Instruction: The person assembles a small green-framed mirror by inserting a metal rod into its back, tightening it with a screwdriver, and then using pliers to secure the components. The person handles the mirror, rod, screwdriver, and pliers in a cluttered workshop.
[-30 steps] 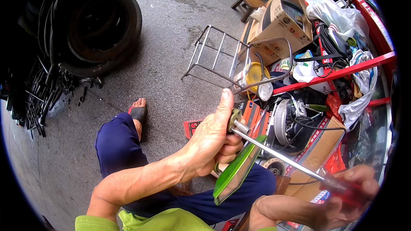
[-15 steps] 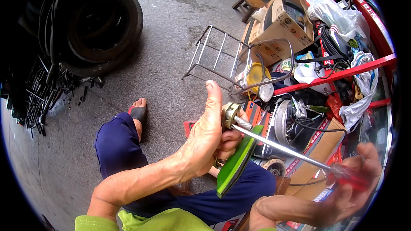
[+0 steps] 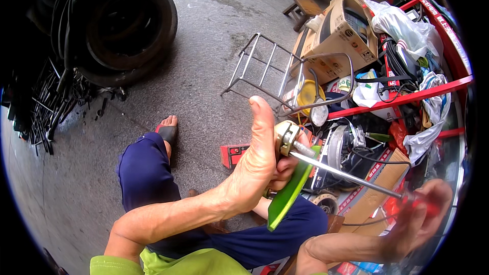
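My left hand [image 3: 252, 170] is closed round a brass-coloured metal fitting [image 3: 287, 138], thumb pointing up. A threaded bolt [image 3: 305, 149] sticks out of the fitting to the right. Below it hangs a flat bright green piece [image 3: 290, 196], tilted, beside my curled fingers; how it joins the fitting is hidden. My right hand [image 3: 410, 224], smeared by motion, grips the red handle of a screwdriver [image 3: 349, 176]. Its long steel shaft runs leftward, and the tip meets the fitting just under the bolt.
A wire rack [image 3: 265, 66] stands on the floor ahead, near an open cardboard box [image 3: 338, 38]. A red-framed shelf [image 3: 407, 97] holds bags, cables and parts on the right. Stacked tyres [image 3: 165, 35] are at far left, and a red box [image 3: 232, 155] lies beyond my left wrist.
The fitting and green piece have shifted slightly right with my left hand, and the green piece has turned more edge-on. My right hand still holds the screwdriver, its tip staying at the fitting.
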The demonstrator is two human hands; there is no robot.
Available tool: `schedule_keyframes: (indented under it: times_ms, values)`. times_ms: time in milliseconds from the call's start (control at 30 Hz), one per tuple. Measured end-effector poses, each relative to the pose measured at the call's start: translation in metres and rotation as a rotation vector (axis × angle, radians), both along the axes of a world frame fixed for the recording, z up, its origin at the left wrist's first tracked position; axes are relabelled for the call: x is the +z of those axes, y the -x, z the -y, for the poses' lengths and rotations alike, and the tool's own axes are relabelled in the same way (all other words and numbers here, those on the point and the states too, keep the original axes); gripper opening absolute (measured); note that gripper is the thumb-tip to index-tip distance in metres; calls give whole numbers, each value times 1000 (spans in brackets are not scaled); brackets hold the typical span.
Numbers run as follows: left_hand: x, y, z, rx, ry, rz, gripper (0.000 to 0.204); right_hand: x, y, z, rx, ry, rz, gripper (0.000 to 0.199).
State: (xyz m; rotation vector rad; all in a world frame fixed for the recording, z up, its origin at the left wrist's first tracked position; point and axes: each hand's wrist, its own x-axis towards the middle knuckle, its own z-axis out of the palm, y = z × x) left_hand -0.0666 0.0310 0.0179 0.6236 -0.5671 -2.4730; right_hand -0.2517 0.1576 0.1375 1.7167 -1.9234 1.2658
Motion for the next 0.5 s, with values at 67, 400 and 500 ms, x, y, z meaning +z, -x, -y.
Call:
schedule_keyframes:
  times_ms: [67, 400, 500]
  values:
    - [0, -1, -1, 2, -12, -13, 96, 5, 8, -9, -41, -48, 99, 37]
    - [3, -2, 2, 37, -85, 43, 79, 1, -5, 0, 49, 3, -115, 65]
    - [3, 4, -2, 82, -26, 142, 54, -1, -20, 4, -73, 16, -132, 67]
